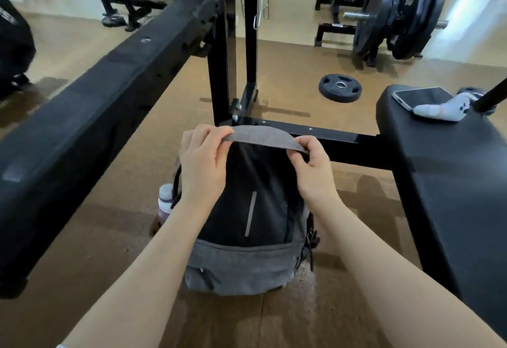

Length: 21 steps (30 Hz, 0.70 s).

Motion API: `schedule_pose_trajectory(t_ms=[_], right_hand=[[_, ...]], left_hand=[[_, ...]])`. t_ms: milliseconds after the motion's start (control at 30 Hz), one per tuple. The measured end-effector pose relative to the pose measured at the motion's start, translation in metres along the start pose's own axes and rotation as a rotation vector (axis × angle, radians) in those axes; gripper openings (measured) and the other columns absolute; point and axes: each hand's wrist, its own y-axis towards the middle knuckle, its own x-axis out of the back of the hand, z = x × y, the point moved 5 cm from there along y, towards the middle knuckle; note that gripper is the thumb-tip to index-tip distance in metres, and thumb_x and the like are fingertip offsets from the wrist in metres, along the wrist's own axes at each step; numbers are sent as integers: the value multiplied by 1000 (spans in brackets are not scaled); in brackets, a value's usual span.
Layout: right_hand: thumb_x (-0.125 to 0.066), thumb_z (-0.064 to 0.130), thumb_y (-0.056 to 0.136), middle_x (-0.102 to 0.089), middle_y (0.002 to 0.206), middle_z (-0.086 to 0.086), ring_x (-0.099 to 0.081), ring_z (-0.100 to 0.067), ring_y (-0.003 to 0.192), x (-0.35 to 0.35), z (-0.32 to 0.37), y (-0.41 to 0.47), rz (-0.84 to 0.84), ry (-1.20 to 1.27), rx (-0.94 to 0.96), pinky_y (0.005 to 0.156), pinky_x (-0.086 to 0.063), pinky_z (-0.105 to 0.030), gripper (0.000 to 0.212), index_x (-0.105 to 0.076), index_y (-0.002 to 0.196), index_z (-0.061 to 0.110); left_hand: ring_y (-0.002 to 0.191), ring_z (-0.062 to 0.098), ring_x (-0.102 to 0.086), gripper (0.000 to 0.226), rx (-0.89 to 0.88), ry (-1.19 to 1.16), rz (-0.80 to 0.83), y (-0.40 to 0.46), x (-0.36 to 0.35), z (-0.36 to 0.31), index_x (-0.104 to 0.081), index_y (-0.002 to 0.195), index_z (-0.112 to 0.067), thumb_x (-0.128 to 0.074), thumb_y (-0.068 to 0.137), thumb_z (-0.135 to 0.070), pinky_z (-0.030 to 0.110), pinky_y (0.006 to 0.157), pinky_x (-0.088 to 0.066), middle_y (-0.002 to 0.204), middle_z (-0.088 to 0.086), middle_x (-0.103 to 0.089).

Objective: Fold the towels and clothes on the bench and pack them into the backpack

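**Head view: both hands at the backpack's top edge**

Head view shows the backpack (247, 224) standing on the floor between two black padded counters, its grey top flap (263, 136) raised. The left hand (203, 161) pinches the flap's left edge between thumb and fingers; the right hand (310, 164) pinches the flap's right end, its grip narrow and closed on the fabric. A bottle (165, 202) sits in the pocket on the backpack's left side.

To the right of the backpack, the counter (444, 183) carries a phone (419, 96) and, touching it, what looks like a rolled pair of white socks (439, 110). No towels or other clothes show on the part of the counter in view. A weight plate (340, 87) lies on the floor beyond the backpack.

The step in hand appears to be working the backpack's top, either opening it for packing or closing it; which one cannot be told. The next move likely calls for holding the opening wide with one hand while the other reaches right toward the counter.
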Motion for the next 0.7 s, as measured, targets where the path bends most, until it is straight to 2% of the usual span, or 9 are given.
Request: schedule_pose_trajectory(t_ms=[100,167,200,267,367,467,567,633,700], right_hand=[[-51,10,92,-58,91,4,-53,-10,86,-13,-9,24,-13,-79,48,74,-40,-20,11,-53,90,21],[-51,12,93,-59,96,0,-53,-13,89,-25,-23,36,-7,-137,38,74,-37,-21,8,-53,93,19],[-51,14,93,-60,98,-2,-53,-14,90,-30,-29,44,-17,-151,38,75,-36,-22,6,-54,95,19],[-50,15,94,-61,106,-5,-53,-14,95,-34,-36,63,-51,-161,27,79,-36,-21,11,-55,104,16],[-50,19,95,-57,118,-8,-50,-21,111,-35,-45,85,-86,-272,-4,88,-35,-23,27,-53,120,9],[-49,24,95,-45,136,-12,-37,-29,129,-36,-61,89,-20,-492,-26,104,-31,-35,46,-38,137,8],[-48,27,96,-14,156,-9,-12,-26,144,-32,-77,85,77,-557,-110,115,-15,-35,68,-10,149,9],[-48,28,96,-6,158,-6,-7,-23,145,-25,-84,75,123,-580,-112,116,-14,-34,70,-7,150,9],[-48,31,95,-13,157,-8,-12,-23,145,-18,-83,62,169,-651,-60,116,-17,-35,67,-15,149,7]], left_hand=[[93,25,-52,30,62,32,63,10,-15,26,-63,107,-10,-43,91,-26,38,82,-44,97,7,-59],[103,32,-51,29,122,161,97,11,-22,45,-61,116,-14,-46,93,-23,48,89,-43,107,8,-60],[114,33,-46,33,177,225,130,10,-26,52,-55,125,-16,-48,94,-20,47,97,-38,118,9,-57],[136,31,-23,53,313,290,218,3,-33,62,-27,144,-19,-46,96,-18,42,110,-22,147,10,-33],[143,27,6,74,346,332,374,-19,-47,71,8,147,-18,-45,96,-21,42,115,-10,156,9,7],[143,29,7,77,279,405,561,-40,-67,81,9,147,-20,-46,94,-29,42,116,-9,155,10,17],[143,28,5,74,289,416,606,-38,-75,85,6,148,-22,-44,95,-33,37,115,-7,155,7,16],[144,26,5,71,267,401,576,-37,-73,78,3,148,-22,-44,95,-32,37,115,-7,156,7,12],[144,26,3,67,194,383,548,-38,-69,67,-4,149,-20,-44,95,-29,38,115,-11,157,8,7]])
